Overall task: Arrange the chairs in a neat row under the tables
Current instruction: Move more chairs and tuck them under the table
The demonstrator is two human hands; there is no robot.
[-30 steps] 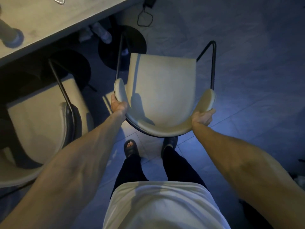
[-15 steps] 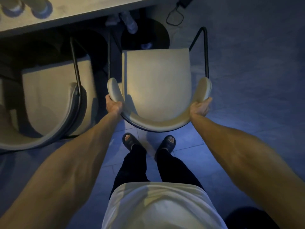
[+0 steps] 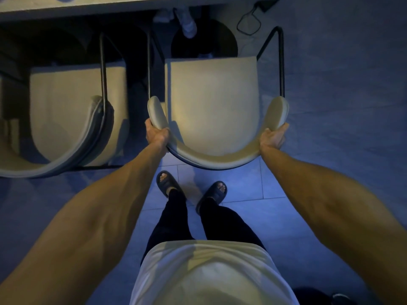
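The left hand [image 3: 156,135] and right hand [image 3: 273,137] are both closed around the curved backrest of the cream chair [image 3: 212,106] at frame centre, one at each end of the curve. The chair faces the tabletop [image 3: 88,6] along the top edge, its front just short of it. A second chair [image 3: 66,111] stands just beside it at left, partly tucked under. Sandalled feet stand on the tiled floor [image 3: 330,128] below.

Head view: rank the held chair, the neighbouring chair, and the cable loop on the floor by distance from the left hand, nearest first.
1. Held chair, in the left hand grip.
2. Neighbouring chair, to its left.
3. Cable loop, far upper right, by the table.
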